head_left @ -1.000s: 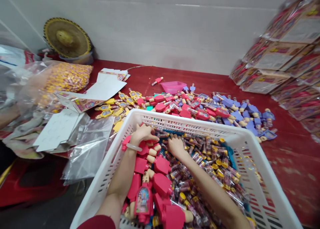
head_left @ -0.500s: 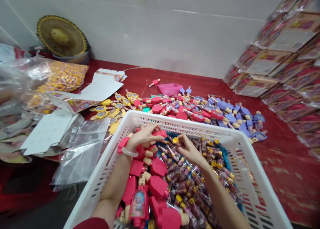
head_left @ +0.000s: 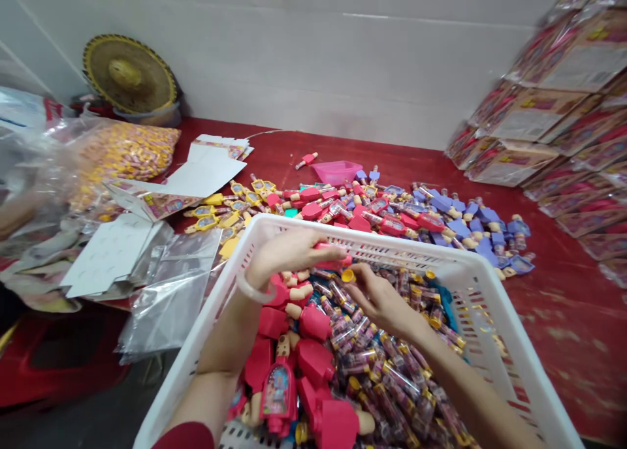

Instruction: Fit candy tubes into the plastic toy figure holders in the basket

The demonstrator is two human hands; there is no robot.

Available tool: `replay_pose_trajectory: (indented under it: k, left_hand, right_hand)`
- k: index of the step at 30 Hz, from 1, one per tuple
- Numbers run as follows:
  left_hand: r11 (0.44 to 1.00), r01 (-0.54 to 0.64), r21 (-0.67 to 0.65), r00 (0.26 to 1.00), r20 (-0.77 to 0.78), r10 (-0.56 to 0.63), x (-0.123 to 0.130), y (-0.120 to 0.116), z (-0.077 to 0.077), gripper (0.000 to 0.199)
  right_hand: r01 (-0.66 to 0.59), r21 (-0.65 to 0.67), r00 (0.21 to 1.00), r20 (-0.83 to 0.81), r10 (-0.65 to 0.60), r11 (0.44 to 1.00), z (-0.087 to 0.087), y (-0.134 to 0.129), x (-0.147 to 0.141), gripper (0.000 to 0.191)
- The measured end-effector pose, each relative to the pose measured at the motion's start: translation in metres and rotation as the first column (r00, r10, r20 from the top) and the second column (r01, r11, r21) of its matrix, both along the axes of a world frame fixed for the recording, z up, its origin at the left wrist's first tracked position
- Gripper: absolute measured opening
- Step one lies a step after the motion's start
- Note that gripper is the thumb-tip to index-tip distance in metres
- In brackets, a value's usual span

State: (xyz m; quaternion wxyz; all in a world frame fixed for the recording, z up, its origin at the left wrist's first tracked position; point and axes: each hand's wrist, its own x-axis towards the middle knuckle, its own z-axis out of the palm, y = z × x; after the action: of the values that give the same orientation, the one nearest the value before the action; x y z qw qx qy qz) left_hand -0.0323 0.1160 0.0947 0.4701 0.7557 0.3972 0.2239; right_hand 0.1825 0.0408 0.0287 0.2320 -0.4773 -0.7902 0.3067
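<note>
A white slotted plastic basket (head_left: 367,235) stands before me. My left hand (head_left: 294,250), a pale bangle at its wrist, is closed around a pinkish-red plastic toy piece (head_left: 337,258) near the basket's far wall; the fingers partly cover it. Just to the right, my right hand (head_left: 379,297) pinches a small clear tube by its yellow cap (head_left: 348,276). Larger red toy bottles (head_left: 313,364) with beige tops fill the basket's left side. Below my right hand lie many small clear tubes (head_left: 362,357) with dark contents and yellow ends.
Yellow, red and purple toy pieces (head_left: 460,227) are heaped on the red table (head_left: 553,312) behind the basket, near a pink tray (head_left: 337,173). Wrapped boxes (head_left: 519,162) are stacked at right. Flat cartons (head_left: 110,253), clear bags (head_left: 171,299) and a straw hat (head_left: 130,74) are at left.
My left hand has moved up and right with the red piece, closer to the basket's far wall. My right hand still holds the yellow-capped tube. The view has shifted slightly.
</note>
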Motion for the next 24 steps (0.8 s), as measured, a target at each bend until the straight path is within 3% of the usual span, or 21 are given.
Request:
replay_pose_trajectory:
  k: [3,5,6,9,13,16,20,22,24]
  left_hand:
    - [0.989,0.121,0.085,0.991,0.052,-0.125,0.009,0.015,0.038,0.025]
    - [0.97,0.221,0.103,0.971,0.064,-0.228,0.013,0.01,0.047,0.035]
    - [0.961,0.253,0.111,0.965,0.043,-0.258,0.014,0.002,0.044,0.035]
    - [0.96,0.248,0.132,0.967,-0.101,-0.236,0.016,-0.037,0.011,0.02]
    - [0.976,0.21,0.054,0.949,-0.251,-0.19,0.018,-0.087,-0.039,0.031]
    - [0.973,0.224,-0.047,0.927,-0.299,-0.228,0.024,-0.102,-0.056,0.034]
    - [0.959,0.162,-0.233,0.95,-0.226,-0.216,0.033,-0.104,-0.067,0.034]
    - [0.911,0.109,-0.397,0.972,-0.148,-0.181,0.035,-0.105,-0.074,0.034]
    - [0.791,0.094,-0.604,0.986,-0.054,-0.158,0.036,-0.107,-0.08,0.032]
  right_hand:
    - [0.085,0.038,0.993,-0.086,-0.081,0.996,0.014,0.013,0.003,0.023]
    - [0.123,0.071,0.981,-0.159,-0.111,0.99,0.016,0.019,0.01,0.026]
    - [0.118,0.072,0.98,-0.167,-0.104,0.99,0.014,0.019,0.014,0.023]
    - [0.023,0.03,0.999,-0.025,-0.022,0.999,-0.001,0.004,0.029,0.007]
    - [-0.055,0.087,0.945,0.326,0.024,0.995,-0.028,-0.034,0.039,0.004]
    - [-0.102,0.142,0.862,0.507,0.016,0.985,-0.041,-0.052,0.039,0.008]
    - [-0.183,0.162,0.817,0.573,0.059,0.97,-0.051,-0.055,0.038,0.008]
    - [-0.223,0.197,0.819,0.569,0.073,0.955,-0.052,-0.055,0.038,0.009]
    - [-0.249,0.222,0.813,0.577,0.079,0.943,-0.051,-0.056,0.038,0.012]
